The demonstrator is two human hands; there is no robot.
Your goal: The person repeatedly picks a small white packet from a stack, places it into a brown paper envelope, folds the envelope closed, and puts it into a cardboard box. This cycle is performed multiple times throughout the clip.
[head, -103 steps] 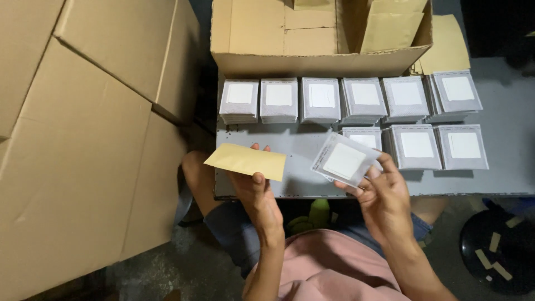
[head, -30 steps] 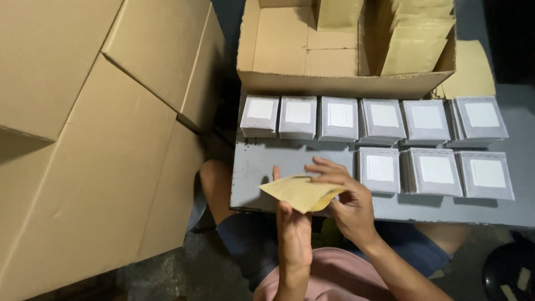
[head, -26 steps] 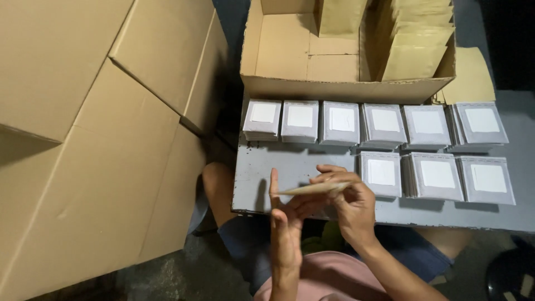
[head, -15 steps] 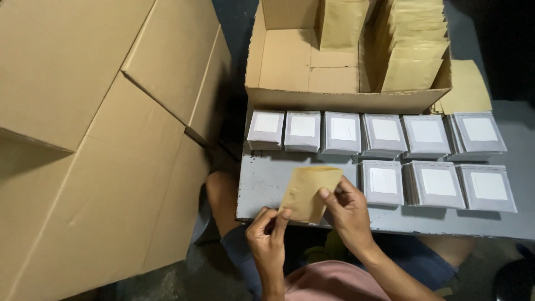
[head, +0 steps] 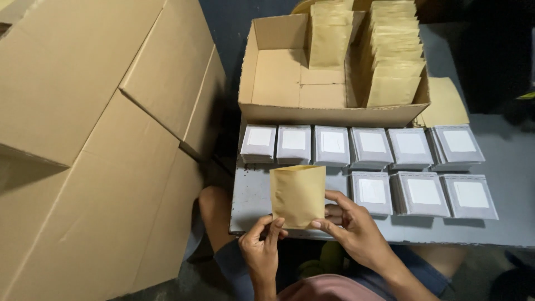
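A small tan paper envelope (head: 298, 195) stands upright in front of me, held at its lower edge by both hands. My left hand (head: 262, 251) pinches its bottom left corner. My right hand (head: 354, 228) grips its bottom right corner with thumb and fingers. Behind it, on the grey table (head: 512, 167), lie two rows of grey-edged packets with white faces (head: 370, 147), stacked in small piles.
An open cardboard box (head: 278, 78) at the back of the table holds rows of upright tan envelopes (head: 393, 56). Loose tan envelopes (head: 446, 103) lie to its right. Large closed cardboard cartons (head: 100, 139) fill the left side. My knees show under the table edge.
I held a white-faced packet in my right hand and the envelope in my left. Now the packet is out of sight and both hands hold the envelope upright.
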